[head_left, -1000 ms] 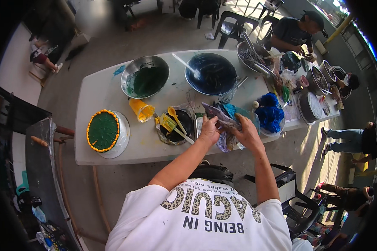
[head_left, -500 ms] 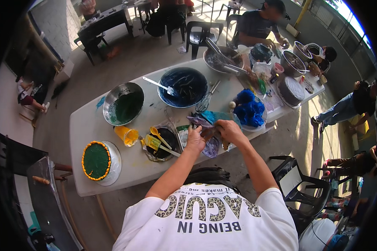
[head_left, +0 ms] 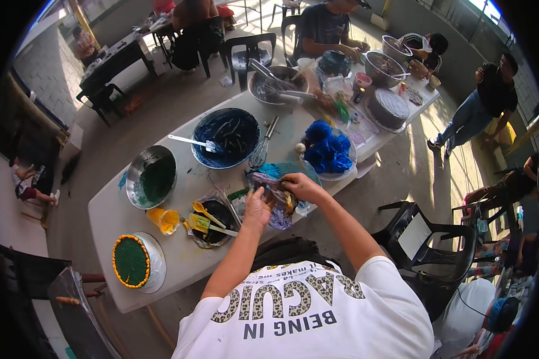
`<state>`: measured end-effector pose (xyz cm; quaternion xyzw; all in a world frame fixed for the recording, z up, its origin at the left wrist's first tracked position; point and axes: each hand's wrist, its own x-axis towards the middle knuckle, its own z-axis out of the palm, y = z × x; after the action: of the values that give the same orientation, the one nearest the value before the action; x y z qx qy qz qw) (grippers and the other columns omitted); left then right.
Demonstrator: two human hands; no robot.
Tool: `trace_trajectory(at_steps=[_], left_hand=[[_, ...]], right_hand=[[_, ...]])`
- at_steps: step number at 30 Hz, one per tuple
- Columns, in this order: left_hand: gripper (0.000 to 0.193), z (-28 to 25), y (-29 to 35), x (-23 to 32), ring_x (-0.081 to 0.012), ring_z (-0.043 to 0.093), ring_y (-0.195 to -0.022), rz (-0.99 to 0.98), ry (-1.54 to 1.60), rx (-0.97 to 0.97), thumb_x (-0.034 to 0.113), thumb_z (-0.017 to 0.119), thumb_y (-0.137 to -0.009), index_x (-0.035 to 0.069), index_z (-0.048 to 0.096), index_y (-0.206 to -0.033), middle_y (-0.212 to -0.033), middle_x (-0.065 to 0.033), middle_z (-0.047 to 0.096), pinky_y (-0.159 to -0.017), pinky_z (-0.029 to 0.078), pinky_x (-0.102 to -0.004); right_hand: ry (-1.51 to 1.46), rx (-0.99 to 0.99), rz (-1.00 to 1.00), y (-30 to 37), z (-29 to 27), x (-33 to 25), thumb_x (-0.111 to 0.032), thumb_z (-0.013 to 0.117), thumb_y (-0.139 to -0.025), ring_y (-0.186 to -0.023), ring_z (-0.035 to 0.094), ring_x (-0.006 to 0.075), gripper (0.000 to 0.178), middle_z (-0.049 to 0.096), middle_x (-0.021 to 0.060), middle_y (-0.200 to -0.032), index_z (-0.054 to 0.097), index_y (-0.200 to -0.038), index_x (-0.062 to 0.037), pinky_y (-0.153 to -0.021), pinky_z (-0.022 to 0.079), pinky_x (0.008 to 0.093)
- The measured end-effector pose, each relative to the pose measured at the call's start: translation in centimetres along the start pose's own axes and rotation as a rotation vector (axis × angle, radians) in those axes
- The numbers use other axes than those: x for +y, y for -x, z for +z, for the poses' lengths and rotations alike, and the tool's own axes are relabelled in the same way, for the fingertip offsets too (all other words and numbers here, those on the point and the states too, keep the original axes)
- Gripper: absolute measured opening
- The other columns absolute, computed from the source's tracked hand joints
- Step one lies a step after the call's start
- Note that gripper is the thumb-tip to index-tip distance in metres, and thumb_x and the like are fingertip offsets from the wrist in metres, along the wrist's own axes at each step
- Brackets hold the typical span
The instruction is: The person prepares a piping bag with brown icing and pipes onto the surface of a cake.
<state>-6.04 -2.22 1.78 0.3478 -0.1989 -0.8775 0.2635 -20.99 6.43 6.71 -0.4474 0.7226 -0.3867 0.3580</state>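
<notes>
A crumpled, purple-smeared plastic bag [head_left: 280,216] is gripped between my two hands over the table's near edge. My left hand [head_left: 258,207] closes on its left side, and my right hand [head_left: 303,187] pinches its upper right edge. Dark and yellowish smears show on the plastic between them. Just beyond lies a teal-smeared plastic sheet [head_left: 290,170]. To the left of my left hand are a black-smeared container [head_left: 217,214], a yellow spoon [head_left: 205,210], a yellow-smeared spatula [head_left: 199,224] and a bag of yellow icing [head_left: 164,221]. My fingertips are partly hidden by the plastic.
A round cake with green top and orange border [head_left: 132,261] stands at the table's left end. Bowls of green [head_left: 152,177] and dark blue icing [head_left: 226,137], a whisk [head_left: 262,146], blue flowers [head_left: 327,148] and a grey cake [head_left: 387,109] share the table [head_left: 111,203]. A co-worker [head_left: 326,30] sits at the far side.
The view has turned, so the table's things sit farther left. The bag is spread wider between my hands, with more of its smeared plastic showing.
</notes>
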Motion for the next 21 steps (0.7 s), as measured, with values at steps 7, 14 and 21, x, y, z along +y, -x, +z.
trace_trajectory(at_steps=[7,14,21], left_hand=[[0.024,-1.5,-0.5,-1.4,-0.0277,0.056,-0.097,-0.285,-0.114,-0.014,0.019,0.053,-0.087,0.003,0.051,-0.106,-0.104,-0.0124,0.056,-0.084,0.047,-0.0442],[0.026,1.2,1.7,-0.9,-0.0251,0.059,-0.087,-0.461,-0.148,-0.016,0.024,0.059,-0.085,0.005,0.055,-0.102,-0.094,-0.0098,0.059,-0.081,0.05,-0.0466],[0.027,0.0,0.6,-1.4,-0.0269,0.059,-0.095,-0.34,-0.279,0.072,0.026,0.053,-0.088,0.006,0.055,-0.107,-0.103,-0.0105,0.059,-0.082,0.05,-0.0452]], right_hand=[[0.164,0.198,-0.043,-1.0,1.6,3.5,-0.015,0.061,-0.076,-0.081,0.062,0.0316,0.025,0.064,0.0194,-0.089,0.061,-0.093,0.0031,-0.072,0.048,0.0374],[-0.042,0.146,0.087,-0.8,1.1,2.2,-0.022,0.063,-0.077,-0.084,0.061,0.0362,0.027,0.063,0.0216,-0.09,0.063,-0.092,0.0008,-0.075,0.047,0.0394],[-0.114,0.127,0.055,0.2,0.4,1.6,-0.024,0.057,-0.082,-0.09,0.059,0.0323,0.031,0.062,0.0189,-0.099,0.06,-0.104,-0.0017,-0.078,0.046,0.0383]])
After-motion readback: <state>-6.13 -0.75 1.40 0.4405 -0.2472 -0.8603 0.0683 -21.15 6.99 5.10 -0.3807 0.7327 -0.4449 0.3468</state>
